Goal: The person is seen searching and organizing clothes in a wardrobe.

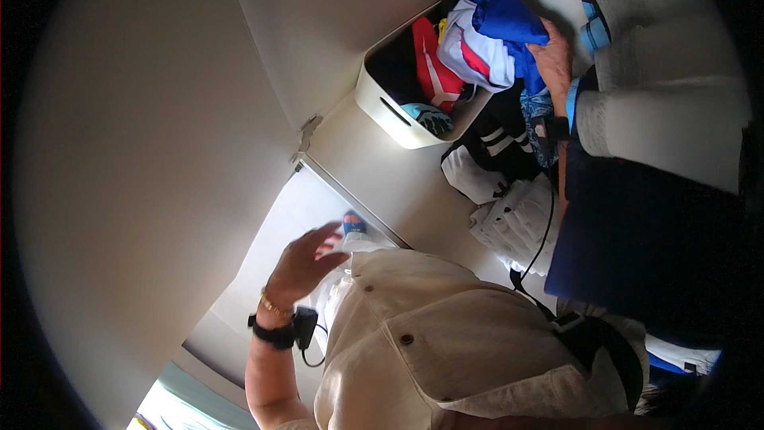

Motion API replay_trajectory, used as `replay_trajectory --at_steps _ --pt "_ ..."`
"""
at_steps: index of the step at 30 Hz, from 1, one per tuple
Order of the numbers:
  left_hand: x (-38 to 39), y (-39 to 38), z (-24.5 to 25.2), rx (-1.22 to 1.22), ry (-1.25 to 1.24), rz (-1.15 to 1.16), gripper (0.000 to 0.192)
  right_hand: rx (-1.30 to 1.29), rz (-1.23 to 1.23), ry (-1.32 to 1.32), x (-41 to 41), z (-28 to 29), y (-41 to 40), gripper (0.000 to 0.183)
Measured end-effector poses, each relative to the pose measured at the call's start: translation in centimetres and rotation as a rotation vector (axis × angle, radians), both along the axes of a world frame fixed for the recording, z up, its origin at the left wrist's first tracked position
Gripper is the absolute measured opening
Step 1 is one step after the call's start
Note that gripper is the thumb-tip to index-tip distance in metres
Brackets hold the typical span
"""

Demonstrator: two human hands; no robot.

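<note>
My right hand (552, 57) reaches up at the upper right and grips a shiny blue garment (507, 15), its fingers partly hidden by the fabric. The blue garment lies over the right end of a white plastic bin (382, 113). Beside it in the bin are a white garment with a pink patch (477, 51), a red garment with a white stripe (433, 65) and dark clothes. My left hand (307, 263) hangs beside the beige shirt (430, 328) I wear, its fingers spread and slightly blurred, holding nothing.
Below the bin lie black clothing with white stripes (501, 140) and folded white clothes (519, 215). Garments with grey cuffs (627, 60) and a navy garment (632, 239) hang at the right. A broad plain panel (155, 131) fills the left. A foot in a blue sandal (354, 224) shows below.
</note>
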State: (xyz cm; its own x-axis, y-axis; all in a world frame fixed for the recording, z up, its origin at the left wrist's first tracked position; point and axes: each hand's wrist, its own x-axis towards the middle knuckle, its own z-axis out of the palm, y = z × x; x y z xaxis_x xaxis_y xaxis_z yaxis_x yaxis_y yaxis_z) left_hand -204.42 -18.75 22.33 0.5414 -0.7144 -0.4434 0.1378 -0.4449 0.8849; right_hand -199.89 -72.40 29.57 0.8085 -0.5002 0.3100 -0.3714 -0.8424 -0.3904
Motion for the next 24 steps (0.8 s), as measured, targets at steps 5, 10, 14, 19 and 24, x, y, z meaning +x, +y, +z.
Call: replay_trajectory --at_steps 5,10,14,19,24 --pt "2.8 -7.9 -0.7 -0.184 -0.100 -0.007 0.067 0.388 0.175 -0.087 -3.5 3.6 3.3 0.053" --pt "3.9 -13.0 -1.8 -0.411 0.090 0.136 0.081 0.739 0.272 0.016 -5.1 6.4 9.4 0.055" --pt "4.0 -13.6 -2.0 -0.469 0.213 0.189 0.098 1.044 0.341 0.152 -5.2 7.9 13.6 0.056" --pt "3.6 -14.6 -2.5 -0.597 0.046 0.218 0.119 1.394 0.402 0.338 -6.0 8.7 18.2 0.059" --pt "3.5 -12.7 -4.6 -0.672 0.175 0.289 0.105 1.779 0.019 0.590 -6.5 2.2 19.8 0.046"
